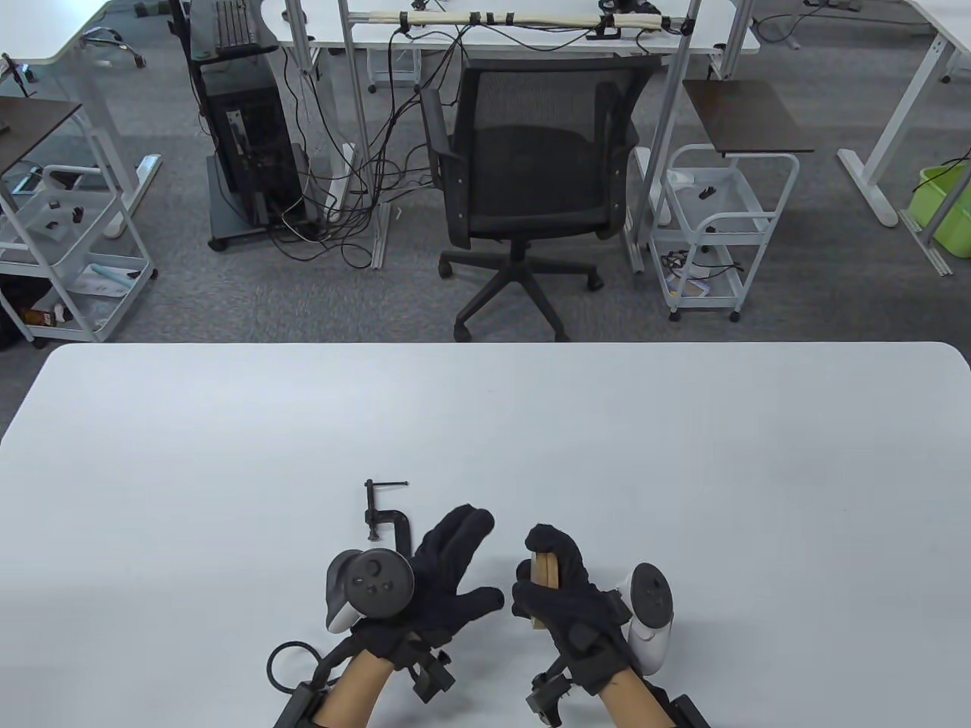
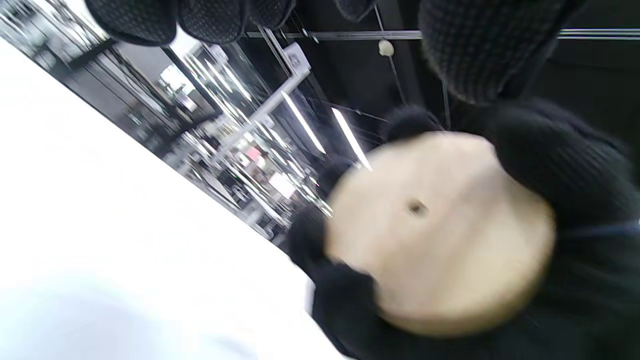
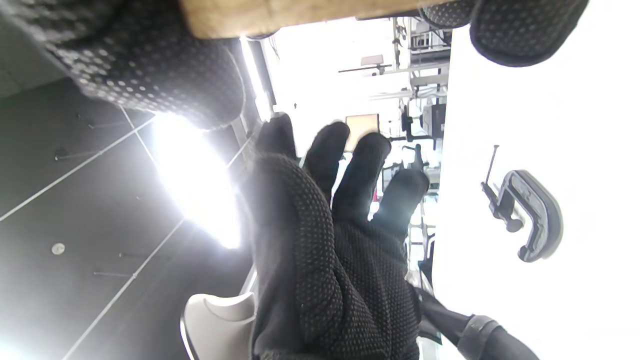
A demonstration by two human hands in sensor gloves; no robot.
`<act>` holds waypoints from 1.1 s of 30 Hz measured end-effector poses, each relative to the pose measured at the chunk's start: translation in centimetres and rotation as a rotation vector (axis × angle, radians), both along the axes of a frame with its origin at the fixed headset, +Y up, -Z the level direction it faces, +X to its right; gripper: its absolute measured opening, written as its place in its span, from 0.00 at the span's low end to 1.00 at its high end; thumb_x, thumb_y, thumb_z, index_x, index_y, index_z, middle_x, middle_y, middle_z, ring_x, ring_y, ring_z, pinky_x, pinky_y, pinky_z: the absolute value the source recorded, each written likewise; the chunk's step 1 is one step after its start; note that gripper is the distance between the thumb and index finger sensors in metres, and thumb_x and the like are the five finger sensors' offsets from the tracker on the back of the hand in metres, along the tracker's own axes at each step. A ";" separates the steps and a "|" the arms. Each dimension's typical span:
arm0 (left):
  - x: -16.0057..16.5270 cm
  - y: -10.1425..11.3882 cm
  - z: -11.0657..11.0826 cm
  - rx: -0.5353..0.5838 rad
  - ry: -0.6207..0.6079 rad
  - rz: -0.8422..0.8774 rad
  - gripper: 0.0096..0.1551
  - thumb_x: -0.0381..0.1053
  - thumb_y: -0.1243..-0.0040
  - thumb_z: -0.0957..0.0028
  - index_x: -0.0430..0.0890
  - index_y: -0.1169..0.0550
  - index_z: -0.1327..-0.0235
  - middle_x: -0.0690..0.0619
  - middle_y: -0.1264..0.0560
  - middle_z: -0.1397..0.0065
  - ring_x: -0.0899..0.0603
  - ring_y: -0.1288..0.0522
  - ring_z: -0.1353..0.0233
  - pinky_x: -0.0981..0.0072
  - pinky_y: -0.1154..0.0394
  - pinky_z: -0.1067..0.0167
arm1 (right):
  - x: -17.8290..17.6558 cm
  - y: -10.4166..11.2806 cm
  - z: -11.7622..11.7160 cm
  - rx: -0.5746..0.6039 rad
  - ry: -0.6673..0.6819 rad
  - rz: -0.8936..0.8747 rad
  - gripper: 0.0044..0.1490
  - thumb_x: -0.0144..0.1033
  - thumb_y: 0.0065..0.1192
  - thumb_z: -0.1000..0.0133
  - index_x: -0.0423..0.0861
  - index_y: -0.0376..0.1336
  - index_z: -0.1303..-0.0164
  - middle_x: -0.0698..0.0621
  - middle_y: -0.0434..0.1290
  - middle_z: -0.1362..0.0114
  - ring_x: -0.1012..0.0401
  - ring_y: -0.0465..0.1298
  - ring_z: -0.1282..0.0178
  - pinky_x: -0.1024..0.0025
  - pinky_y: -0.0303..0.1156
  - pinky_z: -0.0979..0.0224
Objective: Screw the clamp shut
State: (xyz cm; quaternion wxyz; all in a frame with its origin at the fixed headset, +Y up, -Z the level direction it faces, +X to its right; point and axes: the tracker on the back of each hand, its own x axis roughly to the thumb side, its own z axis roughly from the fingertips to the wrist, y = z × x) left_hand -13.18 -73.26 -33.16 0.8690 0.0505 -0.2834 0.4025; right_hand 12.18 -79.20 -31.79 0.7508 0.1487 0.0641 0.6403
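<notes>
Right now I have the right hand [image 1: 565,588] wrapped around a stack of round wooden discs [image 1: 543,570], held on edge at about five o'clock on the table [image 1: 227,425]; the left wrist view shows a flat disc face with a small centre hole, gloved fingers around its rim. My left hand [image 1: 447,576] is open, fingers spread wide and holding nothing, palm turned toward the discs.

The clamp [image 1: 385,516], a small dark metal C-clamp, lies flat on the table at roughly eleven o'clock from the left hand, just beyond its fingertips and apart from them. Its screw runs toward twelve o'clock, with the thin cross-bar handle at the far end. In the right wrist view the gap between screw pad and frame is plainly open.

I judge the clamp stiff and fairly heavy for its size, and likely to slide on the smooth tabletop. I would take the curved frame in the left hand, since the bar is slender and needs only a fingertip pinch to turn. The wood looks light and rigid, though stacked discs could shift.
</notes>
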 end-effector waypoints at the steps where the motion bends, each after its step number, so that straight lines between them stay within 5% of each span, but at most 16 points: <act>1: -0.5 0.3 -0.5 -0.011 0.035 -0.016 0.56 0.65 0.32 0.52 0.49 0.46 0.16 0.34 0.49 0.15 0.24 0.42 0.22 0.30 0.32 0.36 | 0.2 0.1 -0.1 0.006 -0.006 -0.005 0.52 0.56 0.78 0.49 0.61 0.48 0.21 0.40 0.42 0.16 0.31 0.55 0.30 0.40 0.70 0.42; 9: -2.7 2.0 -4.5 -0.153 0.357 -0.243 0.53 0.68 0.34 0.50 0.44 0.39 0.18 0.32 0.41 0.18 0.23 0.38 0.26 0.34 0.29 0.39 | 1.0 0.5 -0.2 0.017 -0.045 -0.049 0.52 0.56 0.78 0.48 0.61 0.48 0.21 0.40 0.42 0.16 0.31 0.55 0.30 0.40 0.70 0.42; 16: -4.3 0.8 -7.3 -0.283 0.589 -0.342 0.55 0.69 0.34 0.51 0.39 0.38 0.20 0.30 0.37 0.21 0.22 0.34 0.29 0.35 0.26 0.44 | 1.5 0.9 -0.3 0.032 -0.077 -0.055 0.53 0.56 0.77 0.48 0.61 0.47 0.21 0.40 0.41 0.16 0.31 0.55 0.30 0.40 0.70 0.42; 20: -4.6 -0.9 -9.1 -0.452 0.628 -0.456 0.58 0.70 0.35 0.50 0.37 0.42 0.19 0.28 0.39 0.21 0.21 0.35 0.29 0.34 0.27 0.43 | 1.6 0.9 -0.3 0.033 -0.077 -0.058 0.53 0.56 0.77 0.48 0.61 0.47 0.21 0.40 0.41 0.16 0.31 0.55 0.30 0.40 0.70 0.42; 28: -5.0 -4.3 -11.9 -0.617 0.743 -0.643 0.65 0.70 0.34 0.51 0.32 0.48 0.20 0.23 0.41 0.23 0.20 0.35 0.31 0.34 0.27 0.44 | 1.3 0.7 -0.4 0.042 -0.048 -0.027 0.53 0.56 0.77 0.48 0.61 0.48 0.21 0.40 0.41 0.16 0.31 0.55 0.30 0.40 0.70 0.42; 33: -4.9 -6.1 -13.0 -0.768 0.681 -0.676 0.69 0.72 0.34 0.53 0.29 0.49 0.20 0.21 0.40 0.24 0.21 0.32 0.35 0.37 0.27 0.42 | 1.2 0.7 -0.4 0.051 -0.040 -0.006 0.53 0.56 0.77 0.48 0.61 0.48 0.21 0.39 0.42 0.16 0.31 0.55 0.30 0.39 0.70 0.42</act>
